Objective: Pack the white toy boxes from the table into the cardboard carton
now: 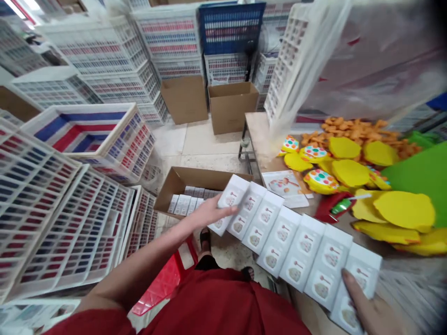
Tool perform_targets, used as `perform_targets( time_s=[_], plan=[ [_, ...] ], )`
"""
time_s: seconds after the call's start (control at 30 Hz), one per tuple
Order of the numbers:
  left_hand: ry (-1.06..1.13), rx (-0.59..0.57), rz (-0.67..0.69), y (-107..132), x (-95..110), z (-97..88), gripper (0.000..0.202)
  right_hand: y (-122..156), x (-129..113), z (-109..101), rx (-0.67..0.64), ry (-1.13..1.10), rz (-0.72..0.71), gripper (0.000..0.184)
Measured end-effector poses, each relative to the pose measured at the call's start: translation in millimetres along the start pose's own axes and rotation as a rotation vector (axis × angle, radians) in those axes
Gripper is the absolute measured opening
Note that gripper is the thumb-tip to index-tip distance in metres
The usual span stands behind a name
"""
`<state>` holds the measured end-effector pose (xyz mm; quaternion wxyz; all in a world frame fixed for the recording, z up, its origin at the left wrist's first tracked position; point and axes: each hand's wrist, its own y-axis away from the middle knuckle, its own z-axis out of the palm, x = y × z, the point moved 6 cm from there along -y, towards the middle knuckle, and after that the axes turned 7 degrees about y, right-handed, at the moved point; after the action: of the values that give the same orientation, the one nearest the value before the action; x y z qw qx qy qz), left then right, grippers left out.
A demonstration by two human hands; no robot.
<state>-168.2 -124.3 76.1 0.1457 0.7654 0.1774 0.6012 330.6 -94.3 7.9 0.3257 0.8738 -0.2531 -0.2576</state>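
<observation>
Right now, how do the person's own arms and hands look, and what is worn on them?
Both hands are bare: no gloves, rings or watch show. The left hand continues into a bare forearm, with a short red sleeve only near the shoulder. Of the right hand only the fingers and part of the palm show; its arm is out of view.

L hand (209, 211) + R hand (366, 307) clamp row of white boxes (289, 239).

The right hand (366, 309) is cut by the bottom edge. The near right table surface (412, 288) is blurred. Print on the small white cartons (296, 237) is too small to read.
</observation>
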Motion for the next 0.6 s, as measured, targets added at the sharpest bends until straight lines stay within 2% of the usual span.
perform_targets(
  time_s=[0.07,0.17,0.23,0.3,0.37,0.43,0.5,0.6],
  plan=[
    [0.032,0.104,-0.011,-5,-23,-60.0,0.083,-6,-76,39,0.041,-0.017,-0.095,0.082],
    [0.060,0.206,-0.044,-23,-73,-139.3,0.086,-29,-178,118,0.016,-0.048,-0.248,0.084],
    [0.078,0.258,-0.075,-40,-116,-182.7,0.087,-53,-229,180,-0.048,-0.080,-0.325,0.083],
    [0.092,0.299,-0.113,-58,-162,-217.3,0.088,-81,-267,243,-0.130,-0.139,-0.357,0.081],
    [0.101,0.327,-0.147,-76,-208,-242.8,0.088,-111,-293,304,-0.210,-0.189,-0.360,0.079],
    [0.108,0.337,-0.167,-93,-251,-260.3,0.084,-138,-309,359,-0.259,-0.208,-0.356,0.079],
    [0.117,0.336,-0.173,-109,-289,-271.9,0.081,-161,-315,408,-0.294,-0.216,-0.340,0.081],
    [0.140,0.327,-0.167,-131,-336,-281.1,0.082,-186,-311,467,-0.351,-0.243,-0.300,0.085]
  ],
)
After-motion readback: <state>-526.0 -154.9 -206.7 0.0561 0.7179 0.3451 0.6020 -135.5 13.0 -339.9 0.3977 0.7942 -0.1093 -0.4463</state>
